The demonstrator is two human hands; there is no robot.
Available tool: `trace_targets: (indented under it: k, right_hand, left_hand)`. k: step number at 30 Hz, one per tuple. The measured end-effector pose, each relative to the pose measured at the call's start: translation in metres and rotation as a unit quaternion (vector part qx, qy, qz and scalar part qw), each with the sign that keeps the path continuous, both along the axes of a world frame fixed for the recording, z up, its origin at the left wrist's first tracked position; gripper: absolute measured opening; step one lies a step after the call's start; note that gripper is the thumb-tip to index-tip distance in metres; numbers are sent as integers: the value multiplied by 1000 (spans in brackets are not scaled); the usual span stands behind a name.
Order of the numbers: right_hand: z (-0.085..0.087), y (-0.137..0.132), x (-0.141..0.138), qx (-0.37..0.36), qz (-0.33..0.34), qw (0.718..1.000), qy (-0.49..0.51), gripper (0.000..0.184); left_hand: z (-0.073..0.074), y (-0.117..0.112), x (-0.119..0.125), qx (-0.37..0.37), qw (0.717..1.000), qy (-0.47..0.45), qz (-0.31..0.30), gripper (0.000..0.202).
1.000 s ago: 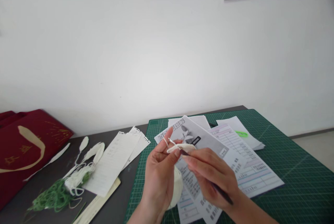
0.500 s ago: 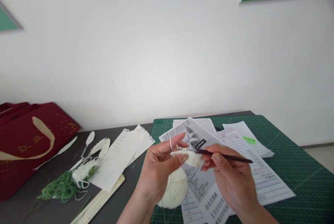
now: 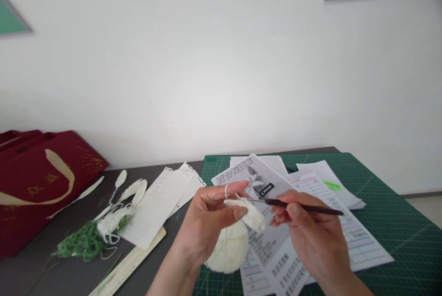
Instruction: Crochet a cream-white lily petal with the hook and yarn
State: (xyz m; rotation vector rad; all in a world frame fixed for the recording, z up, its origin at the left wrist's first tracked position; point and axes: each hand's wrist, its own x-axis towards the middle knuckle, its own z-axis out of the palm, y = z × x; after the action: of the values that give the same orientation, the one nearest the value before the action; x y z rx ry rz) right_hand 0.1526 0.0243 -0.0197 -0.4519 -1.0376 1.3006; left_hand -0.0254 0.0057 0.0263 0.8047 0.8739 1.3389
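My left hand (image 3: 210, 215) pinches a small white crochet piece (image 3: 253, 217) between thumb and fingers, with white yarn looped round its raised index finger. In my right hand (image 3: 311, 229) is a crochet hook (image 3: 304, 207) with a dark handle, held like a pen. The hook's thin metal shaft points left and meets the top edge of the piece; its tip is too small to make out. Below my left hand a ball of cream-white yarn (image 3: 229, 250) rests on the green cutting mat (image 3: 380, 204), partly hidden by the hand.
Printed sheets (image 3: 272, 240) lie beneath my hands, with a bright green cutter (image 3: 332, 185) behind them. To the left are handwritten notes (image 3: 157, 208), a ruler (image 3: 127, 264), tangled green yarn (image 3: 81, 240), white crocheted pieces (image 3: 134, 192) and a dark red bag (image 3: 37, 185).
My right hand has drawn slightly right with the hook, baring more of its metal shaft. The crochet piece now hangs clear of the right fingers. The view has shifted a little.
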Motion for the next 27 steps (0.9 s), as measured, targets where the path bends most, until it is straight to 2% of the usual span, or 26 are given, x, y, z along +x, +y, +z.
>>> trace_targets:
  k: [5, 12, 18, 23, 27]
  right_hand:
    - [2, 2, 4, 73, -11, 997, -30, 15]
    - [8, 4, 9, 96, 7, 995, -39, 14]
    - [10, 8, 14, 80, 34, 995, -47, 13]
    - [12, 11, 15, 80, 65, 994, -21, 9]
    - [15, 10, 13, 52, 56, 997, -15, 8]
  left_hand:
    - [1, 1, -4, -19, 998, -35, -44, 30]
    - [4, 2, -8, -80, 988, -78, -104, 29]
    - [4, 2, -9, -96, 984, -66, -137, 28]
    - [2, 3, -10, -100, 974, -97, -180, 30]
    - [-1, 2, -11, -113, 971, -85, -194, 31]
